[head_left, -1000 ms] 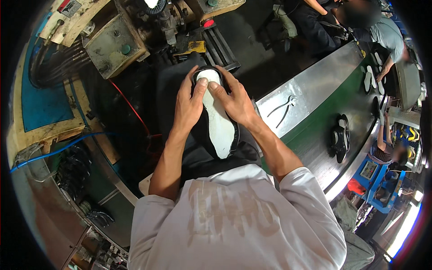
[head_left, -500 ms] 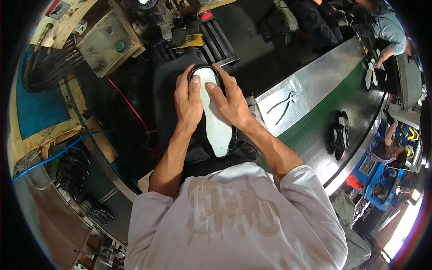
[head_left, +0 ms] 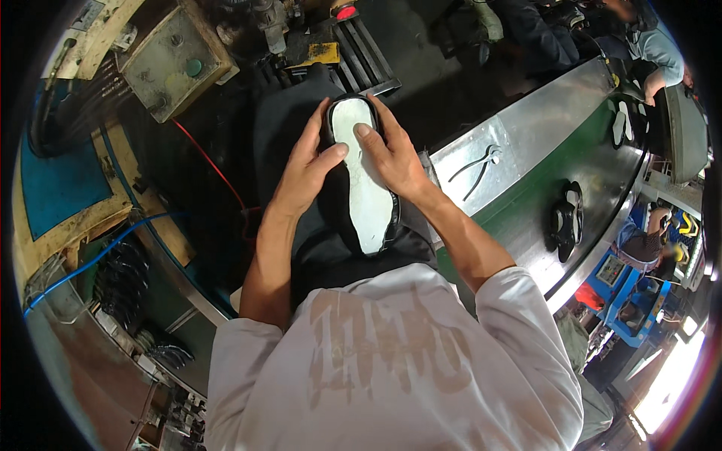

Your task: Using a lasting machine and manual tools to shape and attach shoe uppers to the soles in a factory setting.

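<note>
A black shoe upper (head_left: 366, 180) lies bottom side up over my lap, its pale insole board facing me. One rounded end points away from me, the other toward my shirt. My left hand (head_left: 307, 167) grips the left edge near the far end, thumb bent over the board's rim. On the other side my right hand (head_left: 392, 156) wraps the right edge, with its thumb pressed on the board. The fingertips of both hands curl round the black sides and are partly hidden.
To the right, pincers (head_left: 478, 170) lie on a metal ledge beside a green conveyor belt (head_left: 519, 218) carrying a pair of black shoes (head_left: 568, 222). Co-workers sit farther along it. A machine (head_left: 331, 56) stands ahead; a rack of dark shoes (head_left: 124, 282) is at left.
The left thumb has slid back from the far end to the board's left rim. My right thumb sits slightly nearer the far end. The shoe upper stays in both hands.
</note>
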Demonstrator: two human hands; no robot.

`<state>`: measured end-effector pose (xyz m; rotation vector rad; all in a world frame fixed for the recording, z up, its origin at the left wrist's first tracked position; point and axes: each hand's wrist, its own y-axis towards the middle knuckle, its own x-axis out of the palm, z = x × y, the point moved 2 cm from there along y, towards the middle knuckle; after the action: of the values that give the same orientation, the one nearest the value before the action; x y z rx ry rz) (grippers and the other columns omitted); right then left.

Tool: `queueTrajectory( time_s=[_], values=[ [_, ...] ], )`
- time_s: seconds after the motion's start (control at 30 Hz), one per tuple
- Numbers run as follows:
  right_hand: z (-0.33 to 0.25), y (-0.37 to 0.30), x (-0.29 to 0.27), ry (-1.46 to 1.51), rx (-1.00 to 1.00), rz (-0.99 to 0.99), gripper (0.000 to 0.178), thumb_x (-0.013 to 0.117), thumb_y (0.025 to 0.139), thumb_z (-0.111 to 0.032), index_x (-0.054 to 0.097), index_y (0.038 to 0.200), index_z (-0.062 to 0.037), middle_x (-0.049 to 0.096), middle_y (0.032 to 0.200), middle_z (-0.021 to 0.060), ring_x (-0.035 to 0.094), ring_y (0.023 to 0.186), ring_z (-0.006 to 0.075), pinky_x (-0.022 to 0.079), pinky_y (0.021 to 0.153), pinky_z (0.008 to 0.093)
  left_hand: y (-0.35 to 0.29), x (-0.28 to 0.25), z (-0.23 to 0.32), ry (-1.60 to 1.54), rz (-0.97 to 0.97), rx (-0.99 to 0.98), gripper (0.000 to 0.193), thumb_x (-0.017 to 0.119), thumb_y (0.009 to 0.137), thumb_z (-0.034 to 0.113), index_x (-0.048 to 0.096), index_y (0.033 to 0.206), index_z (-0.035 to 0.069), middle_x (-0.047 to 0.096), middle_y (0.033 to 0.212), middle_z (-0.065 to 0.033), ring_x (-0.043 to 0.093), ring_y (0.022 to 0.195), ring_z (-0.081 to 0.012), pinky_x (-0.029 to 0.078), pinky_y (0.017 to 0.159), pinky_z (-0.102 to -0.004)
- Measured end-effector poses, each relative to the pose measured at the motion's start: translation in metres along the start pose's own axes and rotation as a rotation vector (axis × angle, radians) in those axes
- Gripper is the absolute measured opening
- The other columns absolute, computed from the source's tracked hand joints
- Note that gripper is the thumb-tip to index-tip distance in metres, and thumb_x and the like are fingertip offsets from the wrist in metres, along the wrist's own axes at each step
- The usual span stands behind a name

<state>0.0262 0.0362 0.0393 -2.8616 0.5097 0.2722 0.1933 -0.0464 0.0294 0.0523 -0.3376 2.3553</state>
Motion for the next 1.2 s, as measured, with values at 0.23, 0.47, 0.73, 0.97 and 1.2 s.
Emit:
queueTrajectory(
  time_s=[0.23,0.47,0.73,0.97,1.2],
  values=[
    [0.005,0.0,0.007,-0.076,-0.032,0.006,0.067,0.062,0.11,-0.033,0.041,0.16,0.0055,0.063,0.143,0.0357,0.062,0.137,0.0444,0.045,0.116,0.043,-0.01,0.03,-0.038,-0.304,0.19,-0.027,0.067,0.039,0.119,0.038,0.022,0.172,0.001,0.033,0.174,-0.0179,0.033,0.16,-0.0283,0.027,0.131,-0.0379],
    [-0.001,0.0,0.009,-0.066,-0.026,-0.026,0.069,0.063,0.11,-0.034,0.039,0.161,0.0055,0.061,0.147,0.0337,0.061,0.138,0.0423,0.046,0.116,0.0431,-0.003,0.025,-0.019,0.178,0.214,0.037,0.07,0.047,0.116,0.026,0.014,0.173,0.003,0.038,0.169,-0.0248,0.043,0.154,-0.0362,0.036,0.125,-0.0424],
    [0.017,-0.006,0.01,0.629,0.245,-0.15,0.065,0.044,0.118,-0.045,0.043,0.163,0.0022,0.057,0.157,0.0206,0.055,0.144,0.0298,0.04,0.122,0.0386,0.003,0.023,-0.023,-0.25,0.164,0.058,0.072,0.062,0.111,0.035,0.03,0.167,0.003,0.048,0.157,-0.0153,0.046,0.144,-0.0254,0.037,0.122,-0.0391],
    [0.013,-0.021,0.011,-0.201,0.04,0.042,0.059,0.047,0.116,-0.037,0.048,0.156,0.007,0.063,0.138,0.0396,0.061,0.134,0.0511,0.049,0.111,0.0483,-0.005,0.033,-0.028,-0.061,0.244,0.103,0.069,0.059,0.113,0.03,0.028,0.167,0.0,0.049,0.158,-0.0181,0.05,0.142,-0.0269,0.042,0.118,-0.0402],
    [-0.005,-0.047,0.008,-0.082,0.188,-0.004,0.081,0.068,0.105,-0.042,0.034,0.167,-0.0026,0.057,0.148,0.0379,0.055,0.141,0.0513,0.046,0.116,0.0502,0.001,0.034,-0.026,-0.066,0.303,0.114,0.068,0.06,0.112,0.029,0.031,0.165,-0.002,0.052,0.156,-0.0198,0.052,0.141,-0.0281,0.042,0.119,-0.0403]
  ],
)
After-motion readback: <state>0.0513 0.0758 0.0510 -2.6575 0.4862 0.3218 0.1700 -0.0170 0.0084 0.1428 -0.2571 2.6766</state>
